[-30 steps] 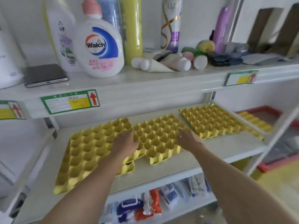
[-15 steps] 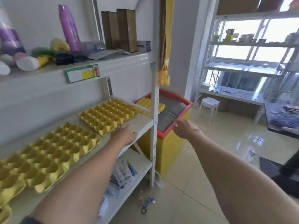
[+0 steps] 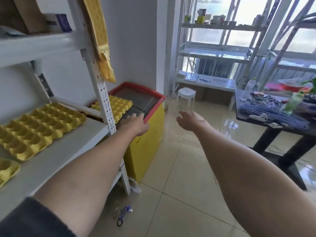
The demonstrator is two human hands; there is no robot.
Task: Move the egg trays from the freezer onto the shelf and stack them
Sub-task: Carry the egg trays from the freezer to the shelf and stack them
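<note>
Now the view has swung off the shelving unit (image 3: pixel 102 93) and toward the yellow chest freezer (image 3: pixel 147 142) beside it, a turn that took about a second: both hands, which had been resting on egg trays on the shelf, have left them and are stretched out ahead, empty. That suggests the last tray has been set down and the person is going back for the next, so the carrying is not yet finished and no stack shows among the trays in view.

The room is bright, with a pale tiled floor (image 3: pixel 179 168), a tall white rack (image 3: pixel 220 26) against the windows, a dark table (image 3: pixel 266 120) cluttered with cables at right and a white stool (image 3: pixel 186 96) near the far wall.

On the white shelf (image 3: pixel 56 156), a yellow egg tray (image 3: pixel 41 127) lies flat, with the corner of another tray (image 3: pixel 6 168) at the frame's left edge; they sit side by side here rather than one on top of the other. One more yellow egg tray (image 3: pixel 118 105) rests on the freezer's red-framed glass lid (image 3: pixel 145 100), partly hidden behind the shelf post.

The left hand (image 3: pixel 135 124) reaches over the lid's near edge, fingers extended and just short of that tray. The right hand (image 3: pixel 191 120) hangs in the air well to the right of the freezer, fingers loosely spread, holding nothing.
</note>
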